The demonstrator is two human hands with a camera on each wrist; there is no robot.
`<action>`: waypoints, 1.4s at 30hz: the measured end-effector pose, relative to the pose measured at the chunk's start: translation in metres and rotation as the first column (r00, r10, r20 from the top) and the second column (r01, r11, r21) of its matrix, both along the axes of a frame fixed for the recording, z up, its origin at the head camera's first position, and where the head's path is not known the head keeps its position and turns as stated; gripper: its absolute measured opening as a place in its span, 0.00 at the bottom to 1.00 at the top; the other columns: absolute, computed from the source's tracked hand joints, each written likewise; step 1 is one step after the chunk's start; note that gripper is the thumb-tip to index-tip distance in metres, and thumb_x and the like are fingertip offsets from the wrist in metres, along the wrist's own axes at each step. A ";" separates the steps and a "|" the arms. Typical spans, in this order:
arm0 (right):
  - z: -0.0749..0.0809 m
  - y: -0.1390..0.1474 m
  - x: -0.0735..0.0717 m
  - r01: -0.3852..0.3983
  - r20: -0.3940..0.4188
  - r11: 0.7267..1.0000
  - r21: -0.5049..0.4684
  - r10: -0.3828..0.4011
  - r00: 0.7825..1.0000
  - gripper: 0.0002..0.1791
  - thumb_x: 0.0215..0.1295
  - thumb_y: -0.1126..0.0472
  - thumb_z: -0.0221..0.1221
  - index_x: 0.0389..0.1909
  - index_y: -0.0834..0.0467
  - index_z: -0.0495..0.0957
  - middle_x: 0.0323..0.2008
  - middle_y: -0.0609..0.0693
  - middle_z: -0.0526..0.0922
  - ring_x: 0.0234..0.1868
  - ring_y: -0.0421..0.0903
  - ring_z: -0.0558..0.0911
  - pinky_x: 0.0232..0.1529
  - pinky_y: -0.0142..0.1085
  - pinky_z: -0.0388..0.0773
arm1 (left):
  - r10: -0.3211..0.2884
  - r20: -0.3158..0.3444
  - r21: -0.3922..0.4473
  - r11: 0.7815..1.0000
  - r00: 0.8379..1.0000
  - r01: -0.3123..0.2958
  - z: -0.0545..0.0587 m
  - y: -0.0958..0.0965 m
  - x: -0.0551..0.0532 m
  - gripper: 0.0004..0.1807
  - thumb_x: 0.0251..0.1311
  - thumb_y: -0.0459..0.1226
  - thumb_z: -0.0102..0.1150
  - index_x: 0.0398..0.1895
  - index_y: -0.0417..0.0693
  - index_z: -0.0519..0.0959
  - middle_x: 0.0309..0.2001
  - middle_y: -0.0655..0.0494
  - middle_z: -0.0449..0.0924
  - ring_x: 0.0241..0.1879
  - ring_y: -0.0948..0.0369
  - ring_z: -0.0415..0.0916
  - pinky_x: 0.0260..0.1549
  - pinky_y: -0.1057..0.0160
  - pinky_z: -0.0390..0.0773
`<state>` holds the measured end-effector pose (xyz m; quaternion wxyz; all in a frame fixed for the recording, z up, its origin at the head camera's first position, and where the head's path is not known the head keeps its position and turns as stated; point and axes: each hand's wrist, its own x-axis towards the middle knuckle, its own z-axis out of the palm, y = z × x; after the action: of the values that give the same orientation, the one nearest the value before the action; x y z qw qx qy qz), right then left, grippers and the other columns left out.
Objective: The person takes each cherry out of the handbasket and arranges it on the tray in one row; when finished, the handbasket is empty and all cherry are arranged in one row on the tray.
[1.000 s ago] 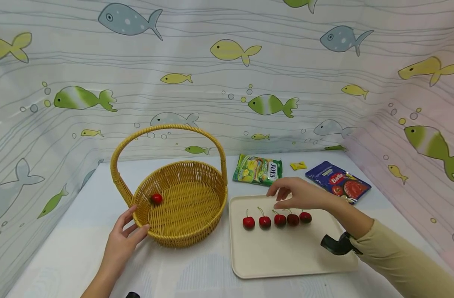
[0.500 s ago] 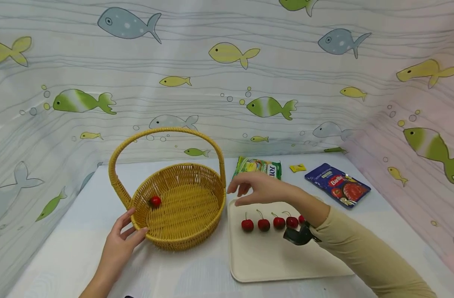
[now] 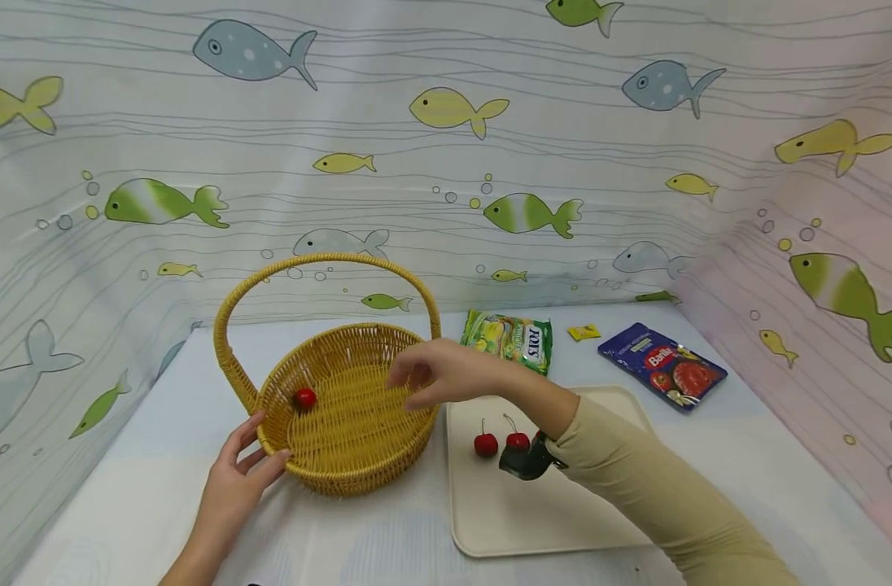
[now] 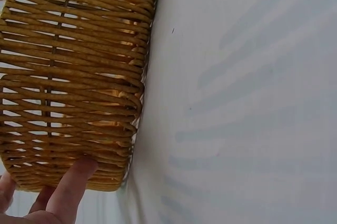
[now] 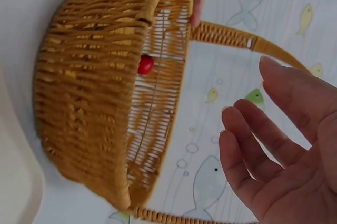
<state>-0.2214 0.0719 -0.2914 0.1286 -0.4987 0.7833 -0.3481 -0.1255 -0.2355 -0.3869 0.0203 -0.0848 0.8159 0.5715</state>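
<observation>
In the head view, a yellow wicker basket (image 3: pixel 351 472) with a tall hoop handle holds one red cherry (image 3: pixel 304 398) on its left side. My left hand (image 3: pixel 233 480) rests against the basket's front left rim, thumb and fingers spread; the left wrist view shows a fingertip touching the woven outer wall (image 4: pixel 73 103). Above the basket's right side hovers my right hand (image 3: pixel 446 374), and its loosely bent fingers (image 5: pixel 245 166) hold nothing in the right wrist view. Two stemmed cherries, a left one (image 3: pixel 486 444) and a right one (image 3: pixel 518 440), show on the cream tray (image 3: pixel 548 529); my right forearm hides others.
Behind the tray lie a green snack bag (image 3: pixel 508 338), a small yellow packet (image 3: pixel 584 332) and a blue Barilla pouch (image 3: pixel 662 365). A fish-patterned curtain (image 3: pixel 387 187) encloses the back and sides of the white table (image 3: pixel 124 488).
My right hand has moved left from above the tray to over the basket, its forearm now covering several cherries. The left hand stays at the basket rim. The cherry remains in the basket.
</observation>
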 end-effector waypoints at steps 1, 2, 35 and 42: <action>0.001 -0.005 -0.001 -0.009 0.008 1.000 0.003 0.009 1.000 0.13 0.57 0.66 0.64 0.43 0.59 0.77 0.41 0.46 0.79 0.38 0.38 0.77 0.41 0.28 0.75 | 0.000 0.003 0.002 1.000 1.000 0.000 0.000 0.000 0.000 0.44 0.63 0.41 0.57 0.74 0.50 0.41 0.69 0.37 0.43 0.65 0.41 0.52 0.40 0.71 0.76; 0.001 -0.010 -0.002 -0.017 0.017 1.000 0.006 0.017 1.000 0.13 0.57 0.66 0.64 0.43 0.59 0.77 0.41 0.46 0.79 0.38 0.37 0.77 0.41 0.28 0.75 | 0.001 0.005 0.002 1.000 1.000 -0.001 0.000 0.001 0.000 0.44 0.63 0.41 0.57 0.74 0.50 0.42 0.69 0.37 0.43 0.65 0.41 0.52 0.41 0.71 0.76; -0.026 -0.114 -0.067 -0.010 0.202 0.992 0.123 -0.015 0.979 0.18 0.58 0.66 0.63 0.50 0.61 0.76 0.49 0.56 0.78 0.48 0.43 0.76 0.41 0.25 0.73 | 0.019 -0.008 0.015 1.000 1.000 -0.019 0.001 0.002 -0.003 0.43 0.63 0.40 0.57 0.74 0.52 0.43 0.69 0.38 0.43 0.64 0.43 0.54 0.40 0.72 0.75; -0.038 -0.119 -0.078 0.008 0.272 0.986 0.165 -0.054 0.961 0.20 0.58 0.67 0.63 0.53 0.62 0.75 0.52 0.57 0.76 0.51 0.45 0.75 0.41 0.27 0.74 | 0.031 0.000 0.009 0.999 1.000 -0.031 0.000 0.003 0.000 0.42 0.63 0.40 0.57 0.74 0.52 0.43 0.69 0.39 0.44 0.64 0.44 0.54 0.40 0.72 0.75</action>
<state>-0.2995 -0.0474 -0.3299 0.2709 -0.4210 0.7912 -0.3513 -0.1257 -0.2328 -0.3867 0.0118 -0.0972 0.8119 0.5755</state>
